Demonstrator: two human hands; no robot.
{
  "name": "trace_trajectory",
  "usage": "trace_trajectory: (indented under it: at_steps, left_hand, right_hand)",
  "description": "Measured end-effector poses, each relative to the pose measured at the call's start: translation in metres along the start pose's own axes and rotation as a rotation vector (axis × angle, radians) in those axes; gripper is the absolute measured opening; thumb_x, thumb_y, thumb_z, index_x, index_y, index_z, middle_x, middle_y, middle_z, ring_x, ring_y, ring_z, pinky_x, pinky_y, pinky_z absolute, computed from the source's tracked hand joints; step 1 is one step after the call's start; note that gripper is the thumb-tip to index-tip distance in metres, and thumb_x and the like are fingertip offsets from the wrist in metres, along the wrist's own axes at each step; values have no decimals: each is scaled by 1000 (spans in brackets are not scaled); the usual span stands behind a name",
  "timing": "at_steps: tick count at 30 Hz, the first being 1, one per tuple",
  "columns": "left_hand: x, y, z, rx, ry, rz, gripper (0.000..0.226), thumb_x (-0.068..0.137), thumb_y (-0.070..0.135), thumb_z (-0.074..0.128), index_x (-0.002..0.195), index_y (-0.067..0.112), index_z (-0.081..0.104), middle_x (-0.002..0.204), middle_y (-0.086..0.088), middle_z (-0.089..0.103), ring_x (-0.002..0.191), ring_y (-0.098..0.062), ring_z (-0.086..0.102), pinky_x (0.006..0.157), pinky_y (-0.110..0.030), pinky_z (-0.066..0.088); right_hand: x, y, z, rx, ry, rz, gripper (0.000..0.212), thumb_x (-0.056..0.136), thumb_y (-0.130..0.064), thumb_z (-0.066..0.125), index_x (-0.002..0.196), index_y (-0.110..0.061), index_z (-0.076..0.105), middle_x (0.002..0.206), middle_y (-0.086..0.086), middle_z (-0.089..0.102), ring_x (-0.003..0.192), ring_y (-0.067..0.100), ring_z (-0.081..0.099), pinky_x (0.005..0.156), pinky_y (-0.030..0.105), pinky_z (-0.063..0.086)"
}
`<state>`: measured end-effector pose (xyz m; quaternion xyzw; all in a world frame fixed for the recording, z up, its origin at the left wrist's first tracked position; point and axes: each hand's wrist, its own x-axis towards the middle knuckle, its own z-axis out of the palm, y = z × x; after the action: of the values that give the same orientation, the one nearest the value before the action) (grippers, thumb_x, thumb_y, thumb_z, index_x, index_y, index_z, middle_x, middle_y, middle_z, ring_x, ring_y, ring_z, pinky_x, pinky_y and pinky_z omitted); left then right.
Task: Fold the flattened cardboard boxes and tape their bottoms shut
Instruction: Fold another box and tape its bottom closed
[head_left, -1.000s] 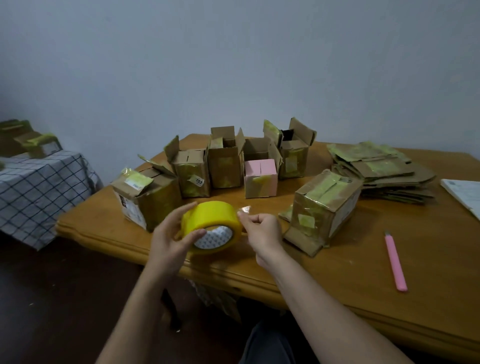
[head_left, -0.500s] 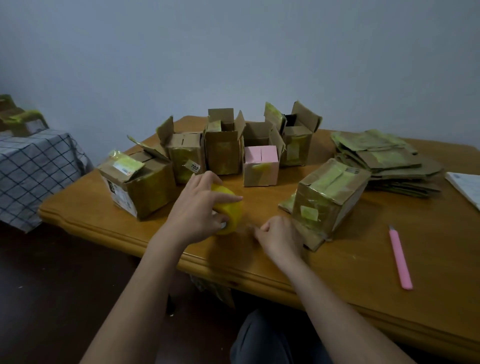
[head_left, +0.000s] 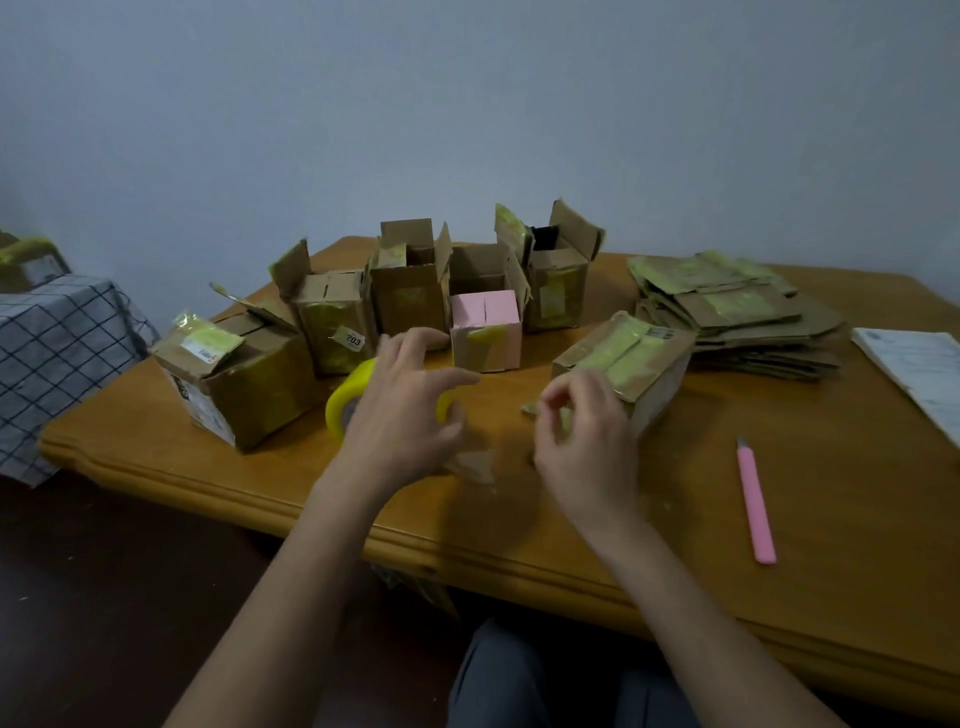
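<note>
From the head view, the person sits at the wooden table (head_left: 675, 519) with both hands out over its near middle. The left hand (head_left: 402, 415) hovers with fingers spread and loosely curved above the yellow tape roll (head_left: 345, 402), which rests on the table on its edge, partly hidden behind that hand; I cannot tell whether the palm touches it. The right hand (head_left: 587, 441) has its thumb and forefinger drawn together as if pinching something small, maybe a tape end, but blur hides what, if anything, is between them. The box being worked on (head_left: 628, 369) lies tipped on its side just beyond and to the right of the right hand, its taped face turned up and toward the person, its long axis running away toward the back right. So the right hand is the nearer one to it, while the roll sits on the left hand's side. Behind stand several folded boxes (head_left: 410, 280), including a pink box (head_left: 485, 332); the flattened boxes (head_left: 727, 312) wait in a stack at the back right, and a pink utility knife (head_left: 756, 506) lies near the right forearm.
</note>
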<state>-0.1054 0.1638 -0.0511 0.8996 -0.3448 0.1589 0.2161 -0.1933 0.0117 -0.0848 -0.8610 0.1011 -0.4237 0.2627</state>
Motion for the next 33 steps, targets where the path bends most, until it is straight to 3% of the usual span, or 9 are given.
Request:
trace_trajectory:
  at_steps: [3,6,9,13,15,19,24,29,33]
  left_hand:
    - [4,36,24,-337,105,-65,29,92,10,60,117,21,70,110,7,57,96,0,53,76,-10,46]
    - [7,67,50,-554,88,-176,31,93,6,57,118,19,70,112,5,69,99,-2,62,83,-18,55]
    - [5,84,70,-643,86,-232,38,95,7,55,130,19,64,128,5,65,116,-3,56,91,-13,48]
    - [4,99,87,-693,36,-245,44,99,14,54,142,16,50,147,3,50,136,-5,40,112,-28,39]
    - [6,103,92,-712,20,-246,45,101,17,52,145,14,44,153,2,41,141,-6,32,118,-33,32]
    - [9,108,102,-759,-2,-248,50,103,25,47,150,14,33,157,1,33,144,-5,25,120,-35,27]
    - [15,118,107,-792,-49,-292,60,102,42,44,153,14,28,158,0,32,134,-1,29,104,-16,33]
    - [28,122,94,-910,-232,-408,89,87,75,32,153,17,32,154,-7,40,139,-24,40,114,-44,36]
    - [41,123,83,-787,-166,-412,71,99,61,28,150,13,38,149,-3,46,131,-20,47,94,-22,48]
  right_hand:
    - [17,28,-33,-62,197,-40,11,88,-2,54,96,-10,57,97,1,53,94,8,45,81,8,34]
    - [35,66,-54,-104,8,34,25,97,-7,50,118,-6,62,125,7,59,123,19,45,105,10,22]
    - [35,95,-56,-114,-249,94,35,105,-24,37,129,-13,60,144,0,49,143,17,28,119,35,6]
    - [27,106,-49,-122,-184,42,33,104,-29,39,126,-16,61,133,2,55,133,22,40,115,45,25]
    - [24,106,-46,-149,-139,46,40,102,-38,36,124,-17,62,128,2,56,126,24,41,105,42,37]
    - [19,106,-43,-167,-72,32,46,97,-45,34,121,-19,63,122,0,57,117,19,38,91,30,38]
    - [17,101,-44,-183,-62,56,47,96,-45,36,125,-19,62,124,-1,56,116,15,34,88,25,34]
    - [16,100,-59,-55,-110,36,36,99,-34,48,130,-22,60,128,-10,59,109,0,31,85,21,36]
    - [29,110,-80,105,96,128,34,97,-19,53,130,-22,59,124,-16,54,111,-4,32,93,29,40]
